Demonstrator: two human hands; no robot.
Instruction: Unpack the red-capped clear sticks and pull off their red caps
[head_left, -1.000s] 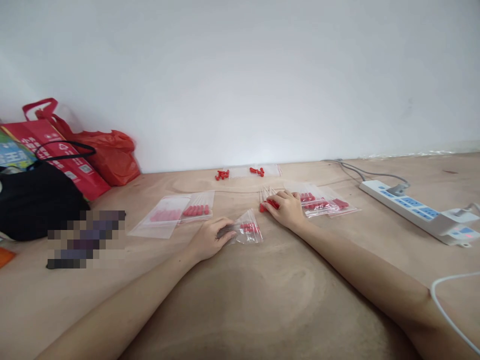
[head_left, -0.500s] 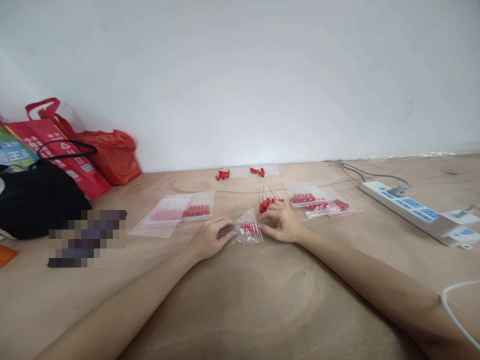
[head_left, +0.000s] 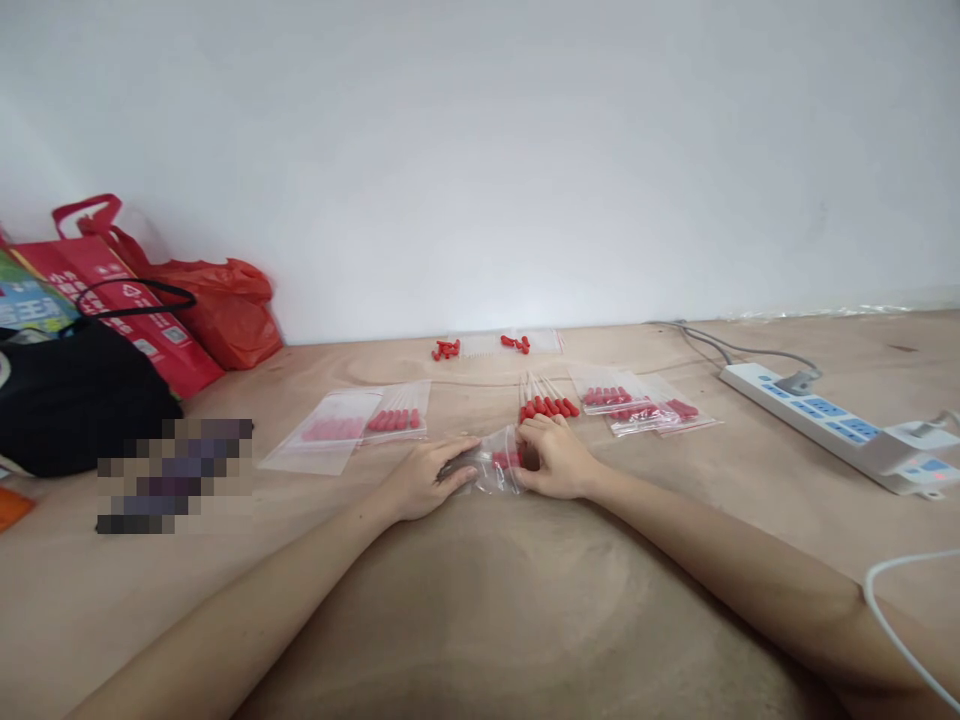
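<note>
Between my hands a clear plastic bag (head_left: pixel 493 480) lies on the table, with red-tipped pieces inside, partly hidden by my fingers. My left hand (head_left: pixel 427 477) is closed on the bag's left end, thumb and fingers on either side of it. At the other end, my right hand (head_left: pixel 559 460) pinches the bag's right edge with curled fingers. Just beyond the right hand, a bunch of white sticks with red heads (head_left: pixel 551 406) lies loose. Filled clear bags (head_left: pixel 394 420) rest to the left, and several overlapping filled bags (head_left: pixel 607 395) lie to the right.
Small red caps (head_left: pixel 446 349) and a flat clear bag (head_left: pixel 541 342) lie near the wall. A white power strip (head_left: pixel 817 415) with plugged cables stands at right. Red bags (head_left: pixel 232 315), a black bag (head_left: pixel 82 400) and a blurred-out dark object (head_left: pixel 176 477) occupy the left.
My right hand has moved slightly down and taken the right edge of the clear bag. It uncovers more of the loose red-headed sticks behind. My left hand has barely shifted.
</note>
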